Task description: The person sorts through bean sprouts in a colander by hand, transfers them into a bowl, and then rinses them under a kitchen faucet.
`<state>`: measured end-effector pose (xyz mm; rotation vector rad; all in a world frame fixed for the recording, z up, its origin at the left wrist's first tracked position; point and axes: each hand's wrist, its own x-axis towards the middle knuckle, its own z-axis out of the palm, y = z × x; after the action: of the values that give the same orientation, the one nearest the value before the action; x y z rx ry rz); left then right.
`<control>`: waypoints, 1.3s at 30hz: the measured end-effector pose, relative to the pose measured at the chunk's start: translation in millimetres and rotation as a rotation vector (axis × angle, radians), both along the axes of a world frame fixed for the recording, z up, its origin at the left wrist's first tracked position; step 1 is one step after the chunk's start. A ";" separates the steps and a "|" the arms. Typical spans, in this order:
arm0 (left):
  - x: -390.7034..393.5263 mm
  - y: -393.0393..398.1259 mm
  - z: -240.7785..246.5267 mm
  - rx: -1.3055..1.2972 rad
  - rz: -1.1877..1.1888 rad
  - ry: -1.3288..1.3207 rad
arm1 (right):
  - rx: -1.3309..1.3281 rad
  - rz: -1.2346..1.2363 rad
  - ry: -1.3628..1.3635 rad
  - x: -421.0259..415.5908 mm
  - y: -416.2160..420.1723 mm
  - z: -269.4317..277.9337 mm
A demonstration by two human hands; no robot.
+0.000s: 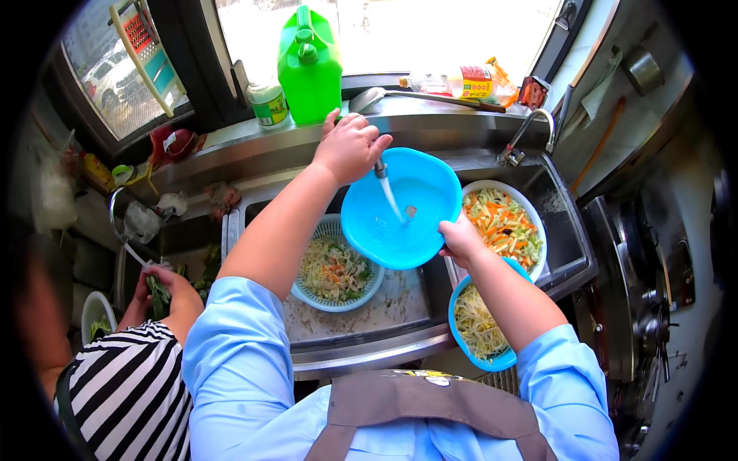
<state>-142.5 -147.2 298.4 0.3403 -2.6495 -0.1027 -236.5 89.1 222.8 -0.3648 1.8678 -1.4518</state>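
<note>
My right hand grips the rim of a blue plastic basin, tilted under a stream of water. My left hand is on the metal faucet above the basin; its fingers partly hide the faucet. Below and to the left, a colander with bean sprouts and mixed shredded vegetables sits in the steel sink. To the right is a white bowl of cut cabbage and carrot strips. A blue bowl of bean sprouts stands partly beneath my right forearm.
A co-worker's hands hold leafy greens under running water at the left sink. Along the window ledge are a green jerrycan, a jar, a ladle and a plastic bottle. A second faucet rises at right.
</note>
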 end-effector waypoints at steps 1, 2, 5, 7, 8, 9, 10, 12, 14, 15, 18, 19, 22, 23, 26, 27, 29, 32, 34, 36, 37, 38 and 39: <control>8.7 -1.8 -1.2 -0.012 -0.013 0.002 | -0.014 0.024 0.003 1.4 -1.3 -2.0; 16.3 -4.8 -4.4 -0.048 -0.032 0.058 | -0.004 0.034 0.013 3.5 -3.2 -1.4; 37.2 -11.1 -8.7 -0.061 -0.019 0.044 | 0.042 0.082 0.032 15.4 -10.4 -1.6; 48.6 -13.2 -12.3 -0.096 0.040 0.061 | 0.067 0.145 0.053 23.3 -18.8 -4.7; 54.4 -12.7 -15.2 -0.114 0.069 0.069 | 0.077 0.204 0.110 28.9 -19.9 -2.5; 57.4 -11.2 -20.5 -0.062 0.065 0.125 | 0.137 0.209 0.180 30.7 -22.7 -6.2; 59.4 -9.7 -28.7 -0.011 0.060 0.183 | 0.196 0.214 0.251 32.2 -25.7 -12.0; 66.5 -6.1 -40.6 0.037 0.094 0.250 | 0.320 0.248 0.381 36.3 -28.5 -16.5; 70.5 -5.6 -71.2 0.212 0.149 0.493 | 0.331 0.292 0.715 33.0 -24.4 -37.8; 72.8 -8.1 -94.5 0.297 0.180 0.613 | 0.330 0.316 0.881 32.1 -26.0 -45.0; 83.4 -10.1 -184.0 1.107 0.498 0.439 | 0.393 0.359 0.799 43.0 -26.8 -20.5; 82.8 -0.4 -207.1 1.384 0.597 0.400 | 0.408 0.347 0.808 43.3 -23.0 -16.9; 76.5 39.1 -234.4 1.943 0.761 0.218 | 0.457 0.339 0.806 38.5 -14.3 -3.7; 71.0 50.2 -238.5 2.019 0.782 0.187 | 0.454 0.335 0.838 36.2 -11.5 -2.8; 54.4 64.0 -245.7 2.125 0.771 0.225 | 0.450 0.327 0.955 36.5 -1.4 4.6; 49.6 62.0 -253.2 2.180 0.719 0.257 | 0.466 0.340 0.968 38.2 0.7 9.2; 41.2 53.5 -267.5 2.283 0.613 0.325 | 0.492 0.365 0.995 41.5 2.1 16.4; 32.2 58.5 -243.7 2.200 0.646 0.298 | 0.472 0.330 1.039 39.9 10.6 20.2; 32.1 61.2 -240.4 2.077 0.680 0.292 | 0.414 0.276 1.027 37.9 15.7 16.5; 33.8 59.3 -247.9 1.813 0.729 0.265 | 0.234 0.206 1.025 13.3 19.7 -20.2; 41.8 51.9 -262.9 1.606 0.776 0.247 | 0.198 0.210 0.706 21.9 15.0 -6.5; 52.4 44.2 -277.8 1.399 0.817 0.227 | 0.183 0.168 0.405 30.6 10.2 7.6; 60.6 44.1 -275.2 1.294 0.803 0.097 | 0.179 0.156 0.317 29.7 13.1 8.0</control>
<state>-81.9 -103.1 23.2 1.6496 -1.7790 -1.4727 -206.8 102.2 230.8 -0.6688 2.1472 -1.1630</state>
